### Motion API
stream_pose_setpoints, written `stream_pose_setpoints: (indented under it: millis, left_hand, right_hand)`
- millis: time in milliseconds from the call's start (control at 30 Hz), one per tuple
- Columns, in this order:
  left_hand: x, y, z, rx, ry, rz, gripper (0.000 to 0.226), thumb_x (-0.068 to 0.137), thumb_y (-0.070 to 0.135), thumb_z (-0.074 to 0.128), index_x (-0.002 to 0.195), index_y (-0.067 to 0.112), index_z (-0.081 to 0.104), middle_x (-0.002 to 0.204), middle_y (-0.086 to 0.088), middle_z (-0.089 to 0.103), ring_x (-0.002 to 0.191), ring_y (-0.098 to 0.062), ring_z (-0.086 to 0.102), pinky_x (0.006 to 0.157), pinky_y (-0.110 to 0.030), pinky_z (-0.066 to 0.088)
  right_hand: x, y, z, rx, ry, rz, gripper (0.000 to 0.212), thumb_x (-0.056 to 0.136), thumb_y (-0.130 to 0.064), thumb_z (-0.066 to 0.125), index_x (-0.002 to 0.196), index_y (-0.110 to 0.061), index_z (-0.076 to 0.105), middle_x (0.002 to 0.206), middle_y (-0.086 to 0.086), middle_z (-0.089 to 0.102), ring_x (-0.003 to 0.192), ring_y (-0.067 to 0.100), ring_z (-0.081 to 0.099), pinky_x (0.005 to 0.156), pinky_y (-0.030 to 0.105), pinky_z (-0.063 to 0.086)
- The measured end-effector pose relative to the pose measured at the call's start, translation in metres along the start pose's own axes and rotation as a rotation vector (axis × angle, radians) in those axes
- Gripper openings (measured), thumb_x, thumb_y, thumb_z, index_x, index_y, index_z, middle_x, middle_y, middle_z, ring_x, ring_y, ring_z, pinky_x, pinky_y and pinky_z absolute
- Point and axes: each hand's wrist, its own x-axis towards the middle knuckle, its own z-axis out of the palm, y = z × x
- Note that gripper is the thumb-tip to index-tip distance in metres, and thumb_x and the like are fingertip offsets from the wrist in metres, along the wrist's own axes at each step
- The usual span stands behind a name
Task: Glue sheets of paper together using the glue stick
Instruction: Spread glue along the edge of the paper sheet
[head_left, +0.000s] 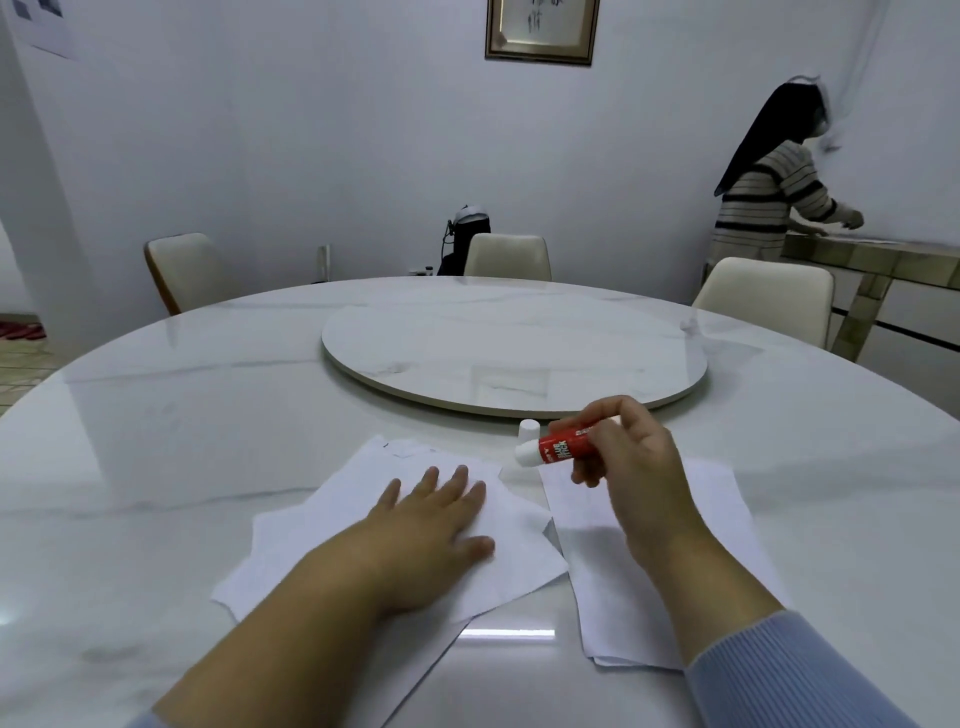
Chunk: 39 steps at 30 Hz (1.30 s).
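My left hand (434, 525) lies flat, fingers spread, on a stack of overlapping white paper sheets (332, 540) near the table's front. My right hand (631, 467) holds a red glue stick (558, 447) tilted, its white uncapped tip pointing left just above the sheets' far right corner. The glue stick's white cap (528, 430) stands upright on the table just behind the tip. A second pile of white sheets (722, 525) lies to the right, partly under my right forearm.
The round white marble table (156, 415) carries a raised turntable (514, 358) in its middle. Cream chairs (508, 255) stand around the far side. A person in a striped sweater (769, 197) stands at a side counter at the back right.
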Motion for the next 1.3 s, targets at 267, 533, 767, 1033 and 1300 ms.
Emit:
stream_pose_setpoints:
  millis: [267, 533, 767, 1033, 1300]
  left_hand:
    - [-0.001, -0.007, 0.007, 0.01, -0.012, 0.018, 0.061, 0.099, 0.046, 0.019, 0.15, 0.028, -0.008, 0.159, 0.013, -0.014, 0.145, -0.006, -0.014, 0.118, -0.033, -0.009]
    - [0.001, -0.005, 0.007, 0.037, -0.017, 0.001, 0.058, 0.1, 0.042, 0.016, 0.15, 0.027, -0.009, 0.159, 0.012, -0.015, 0.145, -0.008, -0.014, 0.118, -0.033, -0.009]
    - [-0.003, -0.004, 0.004, -0.014, -0.004, 0.021, 0.058, 0.1, 0.04, 0.02, 0.15, 0.028, -0.005, 0.159, 0.014, -0.012, 0.145, -0.005, -0.012, 0.119, -0.031, -0.008]
    - [-0.019, -0.014, -0.011, -0.207, -0.064, 0.055, 0.062, 0.095, 0.034, 0.042, 0.148, 0.042, 0.01, 0.155, 0.028, -0.001, 0.144, 0.001, -0.007, 0.116, -0.025, -0.005]
    - [-0.02, 0.0, -0.01, -0.252, -0.047, 0.084, 0.061, 0.097, 0.034, 0.039, 0.148, 0.042, 0.008, 0.143, 0.036, -0.005, 0.141, 0.001, -0.006, 0.111, -0.021, -0.006]
  right_hand:
    - [-0.008, 0.012, 0.022, -0.296, -0.346, -0.033, 0.02, 0.078, -0.023, 0.048, 0.086, -0.034, 0.063, 0.098, -0.01, 0.072, 0.1, 0.03, 0.064, 0.09, 0.044, 0.051]
    - [-0.007, 0.0, 0.006, -0.347, -0.363, -0.052, 0.018, 0.07, -0.024, 0.046, 0.075, -0.024, 0.063, 0.08, -0.001, 0.075, 0.073, 0.017, 0.07, 0.058, 0.023, 0.049]
    - [-0.005, -0.013, -0.011, -0.069, -0.441, 0.066, 0.011, 0.062, -0.009, 0.045, 0.06, -0.004, 0.055, 0.061, 0.016, 0.069, 0.049, 0.026, 0.06, 0.044, 0.02, 0.044]
    - [0.018, -0.004, -0.022, 0.549, 0.099, 0.082, 0.033, 0.076, 0.003, 0.07, 0.063, -0.016, 0.047, 0.074, 0.006, 0.074, 0.081, 0.023, 0.074, 0.077, 0.028, 0.059]
    - [0.063, 0.005, 0.002, -0.232, 0.242, -0.01, 0.053, 0.065, 0.005, 0.079, 0.072, -0.025, 0.036, 0.078, -0.004, 0.061, 0.072, 0.017, 0.06, 0.063, 0.029, 0.05]
